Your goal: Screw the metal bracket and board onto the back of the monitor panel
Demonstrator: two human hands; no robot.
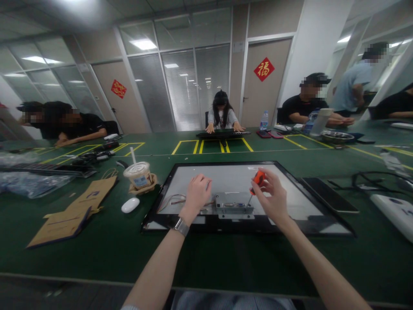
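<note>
My right hand [271,193] is closed around the orange-and-black handle of a screwdriver [259,176]. Its thin shaft slants down to the right end of a metal bracket box [234,206] with connector ports along its front. This box sits on a flat display panel [293,196], which has a black frame and a pale back and lies on the table. My left hand [196,193] is over the panel, left of the box, near some thin wires [172,201]. Its fingers are curled, and whatever they may hold is hidden. A watch is on the left wrist.
Left of the panel are a lidded cup [138,174] with a straw, a white mouse [130,205] and paper bags [69,219]. To its right lie a black phone [329,193], cables and a white power strip [393,213]. Across the green table [106,254], a person touches another panel [222,134].
</note>
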